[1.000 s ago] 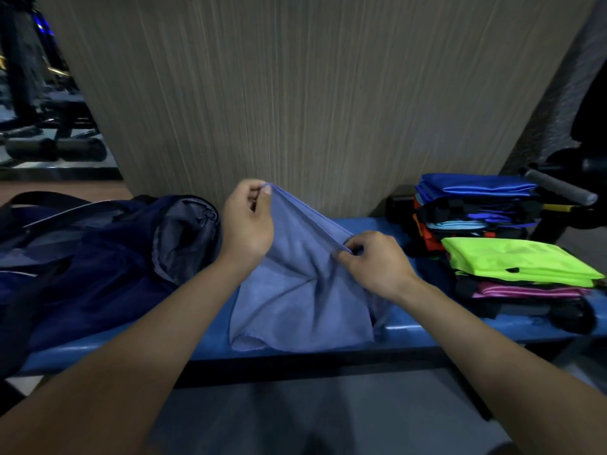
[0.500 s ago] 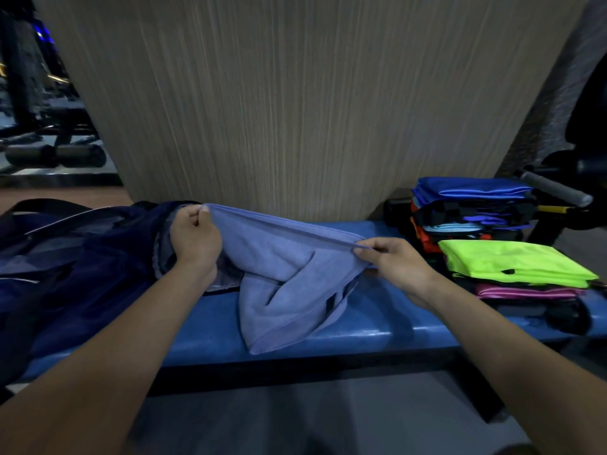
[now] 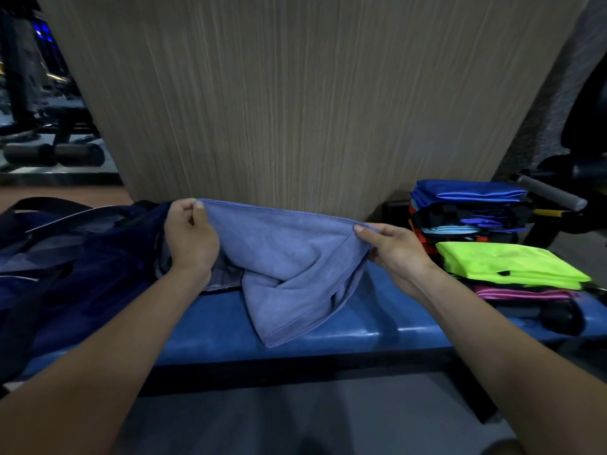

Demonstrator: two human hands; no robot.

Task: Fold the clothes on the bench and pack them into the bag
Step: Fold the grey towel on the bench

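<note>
**A:** What has changed over the last second?

**B:** I have pulled the two corners apart. A second ago my hands were close together, the left one raised and the cloth bunched between them. Now my left hand [image 3: 190, 238] pinches one top corner of the blue-grey cloth [image 3: 289, 257] with fingers and thumb curled on it, and my right hand [image 3: 391, 247] pinches the other corner the same way. The upper hem runs taut and nearly level between them.

**B:** The left hand has also dropped and moved out, so it now sits over the mouth of the dark blue bag [image 3: 75, 257] at the left end of the counter [image 3: 377, 323].

**A:** Where is the cloth itself?

**B:** It hangs from my hands above the middle of the counter. Its lower part is twisted and draped, with the bottom tip resting near the front edge.

**A:** So what does that mean for the job?

**B:** I judge the fold is only starting: the top edge is straight, the rest is not flat. The stack of clothes [image 3: 473, 221] and the neon yellow garment [image 3: 505, 261] at the right end wait, not packed.
</note>
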